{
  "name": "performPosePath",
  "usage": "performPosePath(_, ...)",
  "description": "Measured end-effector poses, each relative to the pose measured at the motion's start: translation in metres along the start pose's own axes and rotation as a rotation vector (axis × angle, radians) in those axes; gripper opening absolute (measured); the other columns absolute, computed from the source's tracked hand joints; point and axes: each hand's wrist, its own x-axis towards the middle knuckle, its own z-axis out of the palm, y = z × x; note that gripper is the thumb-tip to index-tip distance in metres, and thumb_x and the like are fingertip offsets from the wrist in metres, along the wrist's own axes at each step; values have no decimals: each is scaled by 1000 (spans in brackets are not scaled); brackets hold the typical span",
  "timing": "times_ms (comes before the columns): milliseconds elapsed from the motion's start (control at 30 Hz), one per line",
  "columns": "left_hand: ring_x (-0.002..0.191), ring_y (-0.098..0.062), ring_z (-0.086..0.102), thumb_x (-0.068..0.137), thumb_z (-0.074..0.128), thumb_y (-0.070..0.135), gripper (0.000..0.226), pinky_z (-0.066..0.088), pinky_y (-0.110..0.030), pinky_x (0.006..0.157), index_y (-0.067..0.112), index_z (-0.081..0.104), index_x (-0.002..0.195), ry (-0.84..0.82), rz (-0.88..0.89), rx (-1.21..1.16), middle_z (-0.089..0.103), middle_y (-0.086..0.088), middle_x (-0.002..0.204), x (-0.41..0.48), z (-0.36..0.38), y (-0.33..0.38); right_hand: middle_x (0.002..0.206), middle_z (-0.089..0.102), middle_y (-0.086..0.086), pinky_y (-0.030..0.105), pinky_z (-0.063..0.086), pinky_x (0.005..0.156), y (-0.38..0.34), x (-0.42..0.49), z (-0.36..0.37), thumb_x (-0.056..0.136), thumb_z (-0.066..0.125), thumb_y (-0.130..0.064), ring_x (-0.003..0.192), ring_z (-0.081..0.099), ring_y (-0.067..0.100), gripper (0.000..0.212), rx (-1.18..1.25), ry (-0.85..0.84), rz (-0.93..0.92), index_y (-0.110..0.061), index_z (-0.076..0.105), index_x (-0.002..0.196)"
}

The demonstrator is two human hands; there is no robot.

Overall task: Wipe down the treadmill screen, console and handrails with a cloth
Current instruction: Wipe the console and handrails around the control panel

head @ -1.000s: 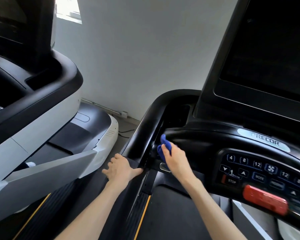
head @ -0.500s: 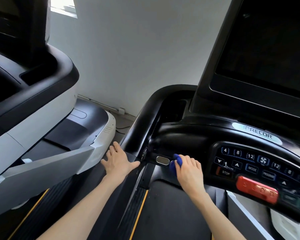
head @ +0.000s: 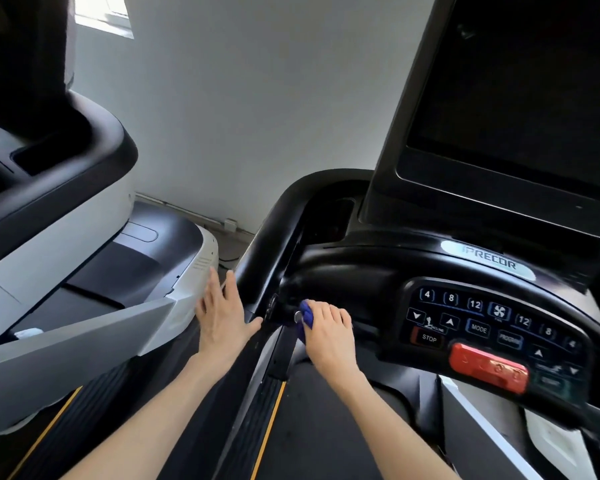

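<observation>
Cloth, blue, is gripped by curled fingers of right hand, pressed agst console at its lower-left edge. Left hand is laid flat, w/ fingers straight, on handrail left of console.

Glossy black plastic console, blue cloth
</observation>
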Motion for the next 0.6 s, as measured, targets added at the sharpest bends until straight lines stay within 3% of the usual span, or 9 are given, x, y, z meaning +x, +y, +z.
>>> performPosePath(100, 147, -30, 2, 84, 66, 29, 82, 9, -44, 117, 10, 19, 148, 26, 148, 57, -2, -15, 158, 2, 1, 13, 107, 63, -6, 30, 38, 92, 53, -29, -17, 87, 42, -27, 95, 59, 16, 33, -26, 118, -29, -15, 60, 113)
performPosePath(167, 147, -25, -1, 87, 62, 26, 75, 5, -40, 118, 12, 22, 148, 17, 249, 63, 2, -9, 159, 3, 4, 25, 102, 65, -5, 28, 38, 89, 65, -31, -23, 85, 41, -26, 91, 61, 18, 33, -49, 157, -6, -15, 62, 108)
performPosePath(267, 147, -23, 2, 89, 58, 22, 65, 2, -33, 119, 10, 29, 146, -76, 386, 26, 9, -7, 159, 1, 11, 44, 81, 68, -2, 29, 37, 80, 41, -10, -18, 80, 35, -28, 75, 64, 23, 35, 35, 165, 287, -17, 67, 90)
performPosePath(333, 147, -21, 5, 91, 53, 17, 60, 4, -28, 119, 7, 29, 145, -184, 434, 5, 11, -7, 158, -3, 17, 53, 84, 68, 0, 34, 38, 84, 24, 1, -16, 82, 38, -25, 81, 63, 26, 31, 94, 43, 404, -18, 67, 91)
performPosePath(433, 146, -21, 12, 93, 48, 12, 58, 11, -29, 119, 6, 27, 146, -330, 468, 35, 15, -10, 157, -8, 22, 66, 91, 68, -3, 30, 36, 89, 32, -15, -19, 77, 45, -18, 85, 65, 20, 32, 59, 19, 148, -17, 66, 100)
performPosePath(533, 141, -22, 27, 92, 44, 7, 50, 19, -32, 115, 4, 35, 141, -393, 481, 82, 28, -12, 152, -8, 23, 76, 107, 69, 1, 30, 48, 83, 61, -23, -43, 69, 51, -10, 91, 67, 20, 44, -39, -46, -172, -13, 66, 110)
performPosePath(600, 138, -22, 31, 91, 43, 4, 49, 22, -34, 113, 5, 38, 140, -384, 478, 89, 33, -11, 149, -10, 26, 82, 118, 64, 4, 36, 50, 78, 72, -9, -71, 78, 52, -11, 96, 64, 28, 40, -12, -158, -163, -11, 62, 117)
